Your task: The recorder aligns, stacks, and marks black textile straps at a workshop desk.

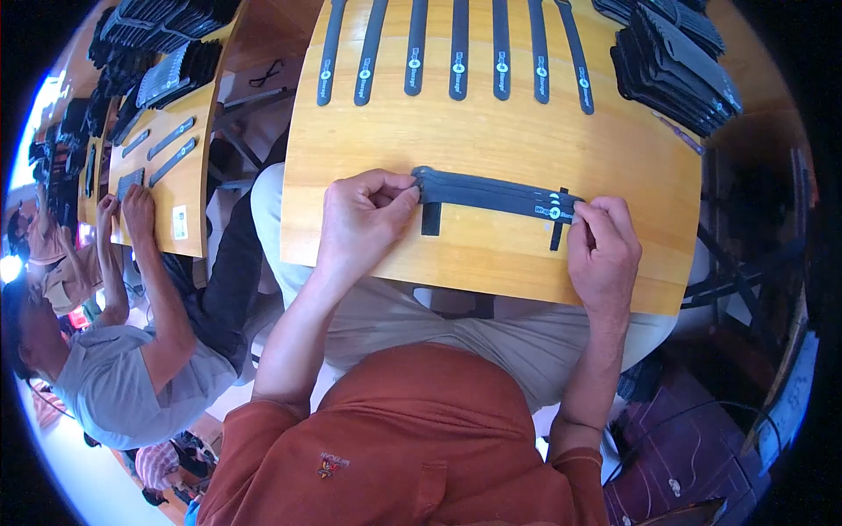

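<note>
A small stack of long dark grey straps (491,194) lies across the near part of a wooden table (491,140). My left hand (361,219) pinches the stack's left end between thumb and fingers. My right hand (603,248) presses on its right end, by a round light label. Two short black tabs (431,218) hang from under the stack toward me.
Several single dark straps (458,50) lie side by side at the table's far edge. A pile of black strap pieces (675,53) sits at the far right. To my left a person (114,377) in a grey shirt handles straps at another wooden table (180,167).
</note>
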